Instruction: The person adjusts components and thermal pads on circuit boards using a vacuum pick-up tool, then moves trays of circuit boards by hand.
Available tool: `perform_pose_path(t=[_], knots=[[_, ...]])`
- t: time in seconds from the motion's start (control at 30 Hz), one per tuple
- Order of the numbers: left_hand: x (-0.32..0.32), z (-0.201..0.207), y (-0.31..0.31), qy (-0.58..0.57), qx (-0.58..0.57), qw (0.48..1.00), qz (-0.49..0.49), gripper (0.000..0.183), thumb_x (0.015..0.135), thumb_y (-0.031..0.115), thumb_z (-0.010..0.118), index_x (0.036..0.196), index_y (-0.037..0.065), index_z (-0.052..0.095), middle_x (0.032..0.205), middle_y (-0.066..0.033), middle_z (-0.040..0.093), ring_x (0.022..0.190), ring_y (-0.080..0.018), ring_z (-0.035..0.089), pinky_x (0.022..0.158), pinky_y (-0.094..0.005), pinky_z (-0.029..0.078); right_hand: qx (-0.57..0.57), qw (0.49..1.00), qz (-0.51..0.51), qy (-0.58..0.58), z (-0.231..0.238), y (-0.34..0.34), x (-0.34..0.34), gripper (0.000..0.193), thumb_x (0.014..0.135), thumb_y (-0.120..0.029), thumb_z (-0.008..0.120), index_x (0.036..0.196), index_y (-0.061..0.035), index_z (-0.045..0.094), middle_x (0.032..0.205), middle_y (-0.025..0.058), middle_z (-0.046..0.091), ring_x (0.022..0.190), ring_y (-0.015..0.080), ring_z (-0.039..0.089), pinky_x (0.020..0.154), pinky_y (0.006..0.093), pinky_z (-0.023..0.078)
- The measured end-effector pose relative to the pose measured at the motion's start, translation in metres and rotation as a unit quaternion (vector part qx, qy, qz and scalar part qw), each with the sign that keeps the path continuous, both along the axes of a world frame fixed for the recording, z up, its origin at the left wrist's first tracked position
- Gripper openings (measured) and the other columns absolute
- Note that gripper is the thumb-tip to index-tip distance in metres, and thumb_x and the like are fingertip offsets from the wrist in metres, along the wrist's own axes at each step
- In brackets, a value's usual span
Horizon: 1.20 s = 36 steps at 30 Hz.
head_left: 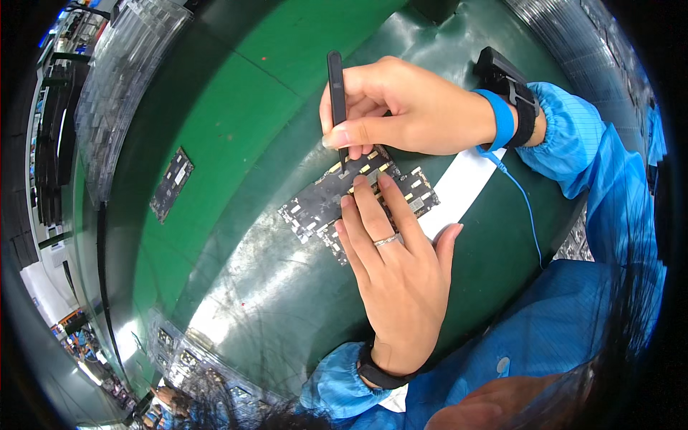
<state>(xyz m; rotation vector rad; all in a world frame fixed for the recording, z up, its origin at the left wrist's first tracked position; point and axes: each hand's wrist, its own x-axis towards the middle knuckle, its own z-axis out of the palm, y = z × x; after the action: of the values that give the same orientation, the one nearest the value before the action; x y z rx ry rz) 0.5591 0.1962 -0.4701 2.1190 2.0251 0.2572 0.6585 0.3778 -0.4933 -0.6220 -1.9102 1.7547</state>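
Note:
Dark printed circuit boards (315,203) lie on the green mat, side by side or joined; my hands cover part of them. My left hand (401,272) rests palm down on them, fingers stretched out, a ring on one finger. In my right hand (380,107) is a slim black hand tool (335,86), held upright like a pen. Whether it is tweezers or a pry stick I cannot make out. Its tip meets the board's surface just beyond my left fingertips. A white strip (462,190) lies beside the boards, partly under my right wrist.
Another circuit board (172,185) lies apart at the left. Stacks of clear plastic trays stand at the far left (129,86) and far right (580,36). More trays with boards (186,355) sit at the lower left. A thin blue cord (527,197) runs from my right wrist strap.

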Motion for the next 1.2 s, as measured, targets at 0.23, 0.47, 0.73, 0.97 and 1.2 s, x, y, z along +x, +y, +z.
perform_pose_path(t=[0.23, 0.47, 0.73, 0.97, 1.2], knots=[[0.002, -0.005, 0.002, -0.034, 0.004, 0.999, 0.024, 0.089, 0.092, 0.048, 0.074, 0.150, -0.010, 0.042, 0.152, -0.0342, 0.036, 0.133, -0.0533, 0.044, 0.111, -0.0586, 0.042, 0.046, 0.999, 0.005, 0.016, -0.009, 0.000, 0.004, 0.014, 0.100, -0.010, 0.072, 0.106, 0.0001, 0.065, 0.089, 0.0074, 0.073, 0.080, 0.0129, 0.073, 0.075, 0.0270, 0.059], [0.005, 0.005, 0.006, -0.018, 0.012, 1.000, 0.012, 0.090, 0.090, 0.052, 0.074, 0.150, -0.008, 0.044, 0.154, -0.0382, 0.035, 0.132, -0.0561, 0.044, 0.109, -0.0610, 0.041, 0.100, 0.992, -0.007, 0.079, 0.014, 0.007, 0.025, 0.020, 0.097, -0.012, 0.076, 0.109, 0.0019, 0.070, 0.097, 0.0047, 0.074, 0.093, 0.0107, 0.070, 0.084, 0.0275, 0.057], [0.051, 0.024, -0.034, -0.067, -0.085, 0.990, -0.093, 0.086, 0.084, 0.050, 0.077, 0.146, -0.004, 0.053, 0.150, -0.0315, 0.046, 0.131, -0.0469, 0.052, 0.111, -0.0536, 0.047, 0.023, 0.999, 0.015, -0.025, 0.022, -0.028, 0.069, 0.020, 0.097, -0.015, 0.075, 0.108, 0.0009, 0.069, 0.087, 0.0086, 0.075, 0.079, 0.0142, 0.072, 0.075, 0.0285, 0.059], [0.061, 0.012, -0.032, -0.026, -0.075, 0.992, -0.099, 0.085, 0.083, 0.049, 0.078, 0.147, -0.001, 0.054, 0.150, -0.0295, 0.047, 0.132, -0.0455, 0.052, 0.112, -0.0537, 0.047, 0.070, 0.995, 0.065, -0.029, 0.001, -0.028, 0.074, 0.020, 0.098, -0.019, 0.073, 0.106, -0.0006, 0.068, 0.079, 0.0117, 0.070, 0.068, 0.0221, 0.067, 0.062, 0.0334, 0.053], [0.067, 0.011, -0.027, -0.031, -0.067, 0.993, -0.094, 0.082, 0.081, 0.046, 0.081, 0.146, 0.002, 0.056, 0.149, -0.0290, 0.047, 0.130, -0.0450, 0.052, 0.110, -0.0525, 0.049, 0.076, 0.993, 0.084, -0.028, -0.003, -0.021, 0.079, 0.019, 0.099, -0.018, 0.072, 0.105, -0.0004, 0.067, 0.078, 0.0115, 0.069, 0.066, 0.0216, 0.065, 0.061, 0.0339, 0.050]])
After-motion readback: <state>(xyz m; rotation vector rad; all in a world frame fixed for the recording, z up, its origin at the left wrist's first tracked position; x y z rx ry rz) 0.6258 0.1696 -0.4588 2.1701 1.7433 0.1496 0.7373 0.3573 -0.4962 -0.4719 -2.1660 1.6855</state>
